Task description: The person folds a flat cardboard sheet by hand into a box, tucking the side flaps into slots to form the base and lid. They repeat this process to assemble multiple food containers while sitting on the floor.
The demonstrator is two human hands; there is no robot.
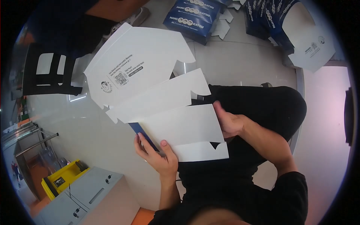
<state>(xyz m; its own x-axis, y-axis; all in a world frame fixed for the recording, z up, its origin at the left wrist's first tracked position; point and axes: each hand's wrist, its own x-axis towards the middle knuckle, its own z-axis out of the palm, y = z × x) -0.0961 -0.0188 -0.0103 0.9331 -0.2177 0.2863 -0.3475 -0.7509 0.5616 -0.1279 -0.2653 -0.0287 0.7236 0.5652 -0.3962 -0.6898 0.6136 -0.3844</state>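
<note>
An unfolded white cardboard box (150, 97) lies over my lap, its printed lid panel with logo and code toward the upper left. Its near panels are partly folded up, and a blue outer face shows at the left side. My left hand (157, 155) grips that blue-edged side, thumb on the white panel and fingers along the blue strip. At the right edge of the box is my right hand (228, 122), its thumb pointing up and its palm against the panel edge; its other fingers are partly hidden behind the cardboard.
Blue printed boxes (191, 20) are stacked on the floor ahead. More boxes (270, 18) stand at upper right. A black stool (56, 71), another person's shoe (137, 17), a yellow bin (65, 176) and a grey cabinet (90, 193) are at the left.
</note>
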